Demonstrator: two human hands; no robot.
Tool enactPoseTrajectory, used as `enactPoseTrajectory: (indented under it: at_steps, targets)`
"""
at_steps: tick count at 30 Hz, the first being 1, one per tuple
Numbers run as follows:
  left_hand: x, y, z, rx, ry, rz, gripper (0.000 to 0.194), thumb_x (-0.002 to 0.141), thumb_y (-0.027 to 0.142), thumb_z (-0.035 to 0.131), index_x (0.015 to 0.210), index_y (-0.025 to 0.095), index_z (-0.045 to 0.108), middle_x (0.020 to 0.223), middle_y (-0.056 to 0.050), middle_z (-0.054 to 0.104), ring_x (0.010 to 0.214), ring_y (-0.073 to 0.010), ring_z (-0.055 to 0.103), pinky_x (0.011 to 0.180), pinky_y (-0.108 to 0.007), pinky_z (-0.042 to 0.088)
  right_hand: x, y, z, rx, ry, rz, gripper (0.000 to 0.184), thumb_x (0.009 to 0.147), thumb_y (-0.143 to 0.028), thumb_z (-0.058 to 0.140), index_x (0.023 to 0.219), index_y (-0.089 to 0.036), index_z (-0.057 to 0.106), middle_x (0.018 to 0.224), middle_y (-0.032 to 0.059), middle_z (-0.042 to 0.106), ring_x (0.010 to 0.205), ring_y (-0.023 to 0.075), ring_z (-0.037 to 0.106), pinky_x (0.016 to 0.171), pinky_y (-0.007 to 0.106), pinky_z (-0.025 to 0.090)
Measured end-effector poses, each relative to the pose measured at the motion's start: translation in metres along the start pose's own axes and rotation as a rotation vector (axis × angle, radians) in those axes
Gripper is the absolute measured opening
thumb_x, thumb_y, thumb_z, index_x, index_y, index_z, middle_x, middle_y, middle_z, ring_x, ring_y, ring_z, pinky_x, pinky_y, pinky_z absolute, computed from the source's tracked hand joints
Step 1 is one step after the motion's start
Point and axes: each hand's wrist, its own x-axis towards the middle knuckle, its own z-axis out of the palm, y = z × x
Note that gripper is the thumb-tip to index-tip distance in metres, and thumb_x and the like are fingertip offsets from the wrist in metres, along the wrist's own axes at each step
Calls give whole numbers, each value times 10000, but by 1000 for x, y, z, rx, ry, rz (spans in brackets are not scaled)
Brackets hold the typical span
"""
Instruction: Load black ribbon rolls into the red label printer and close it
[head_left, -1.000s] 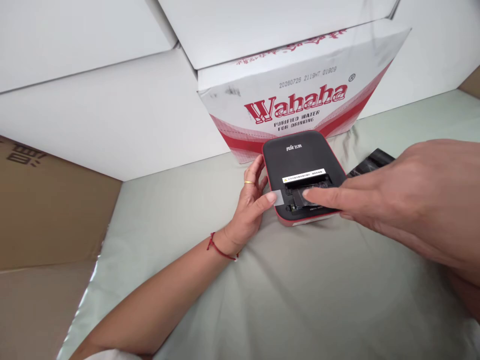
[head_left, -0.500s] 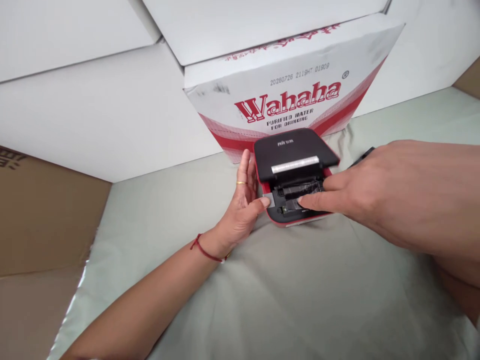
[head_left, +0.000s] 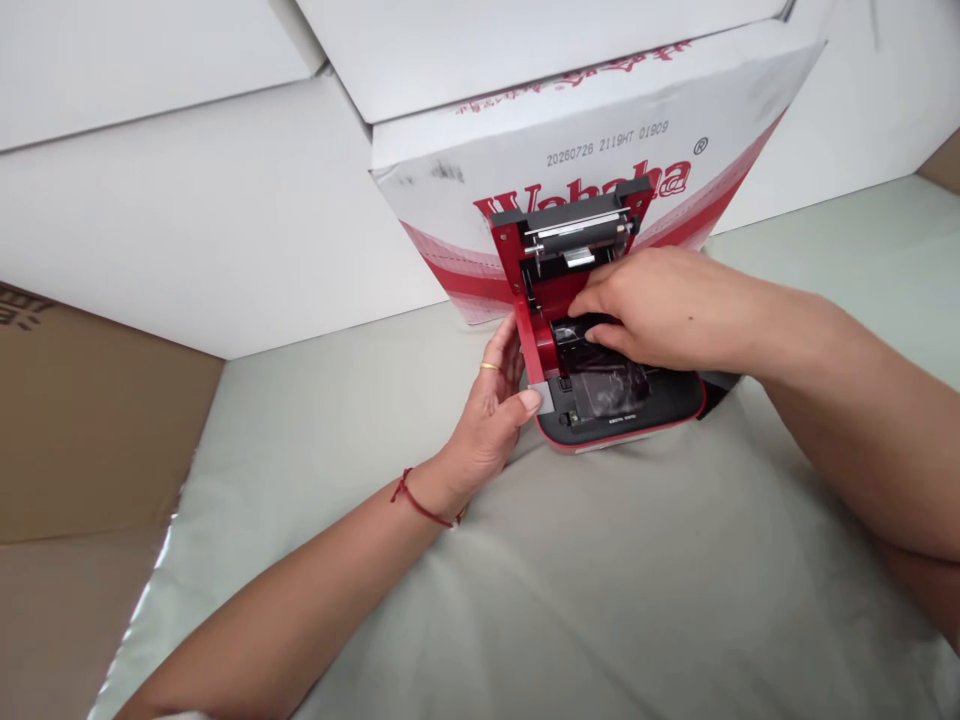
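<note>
A small red and black printer (head_left: 671, 400) stands on the cloth with its lid (head_left: 506, 255) raised, showing a roller and metal bar on the underside. My left hand (head_left: 487, 420) grips the printer's left side, its thumb on a grey tab (head_left: 544, 398) and its fingers along the outer wall. Inside the red bay lies a glossy black roll (head_left: 574, 345), whose loose end hangs over the front edge. My right hand (head_left: 667, 305) reaches in from the right, thumb and fingers closed on the roll's top. Its other fingertips are partly hidden.
Behind the printer stands a white and red water carton (head_left: 442, 215), close to the raised lid. White boxes (head_left: 187, 220) line the back, and a brown cardboard box (head_left: 97, 430) is at the left. Pale green cloth (head_left: 525, 600) covers the surface.
The printer's lid has swung up and back from a partly lowered position. My right hand has moved from the front strip to the roll inside. My left hand keeps its grip.
</note>
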Motion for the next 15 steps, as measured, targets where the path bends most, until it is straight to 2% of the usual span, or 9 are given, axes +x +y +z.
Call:
enactPoseTrajectory:
  at_steps: [3, 6, 10, 12, 14, 15]
  targets:
    - [0, 2, 1, -4, -9, -1, 898, 891, 684, 910, 1651, 370, 550, 1878, -50, 432, 1800, -362, 332, 1515, -567, 258, 6, -8, 1, -73, -61, 49, 367, 988, -313, 737, 1346, -306, 821, 1273, 65, 776, 1107, 295, 719, 880, 386, 521]
    - [0, 3, 1, -1, -6, -9, 885, 900, 679, 905, 1647, 361, 553, 1865, -58, 452, 1793, -360, 350, 1508, -567, 275, 9, -15, -1, -128, -125, 130, 239, 929, -251, 762, 1143, -205, 858, 1133, 108, 779, 996, 298, 725, 814, 382, 515]
    - [-2, 5, 2, -17, 12, -26, 860, 898, 657, 915, 1628, 355, 575, 1838, -67, 492, 1779, -366, 378, 1497, -572, 303, 0, -15, -4, -77, -79, 42, 291, 950, -232, 710, 1214, -244, 831, 1250, 77, 773, 982, 228, 700, 766, 334, 466]
    - [-2, 5, 2, -25, 16, -41, 857, 892, 656, 919, 1623, 359, 584, 1824, -72, 509, 1762, -381, 408, 1483, -590, 331, -15, -2, -12, -30, -80, 2, 292, 973, -271, 708, 1242, -277, 820, 1201, 33, 778, 912, 173, 676, 737, 316, 441]
    - [-3, 5, 2, -26, 18, -52, 852, 891, 654, 919, 1622, 364, 589, 1818, -74, 516, 1753, -393, 421, 1474, -606, 345, -35, 26, -27, 15, -48, 11, 319, 990, -412, 759, 1286, -309, 820, 1069, 2, 779, 824, 132, 653, 722, 312, 423]
    - [-3, 5, 2, -27, 21, -55, 847, 894, 652, 916, 1622, 368, 590, 1819, -72, 514, 1754, -396, 418, 1473, -610, 346, -45, 45, -36, 37, -3, 27, 405, 985, -518, 786, 1343, -331, 812, 1029, -8, 778, 807, 120, 650, 728, 315, 417]
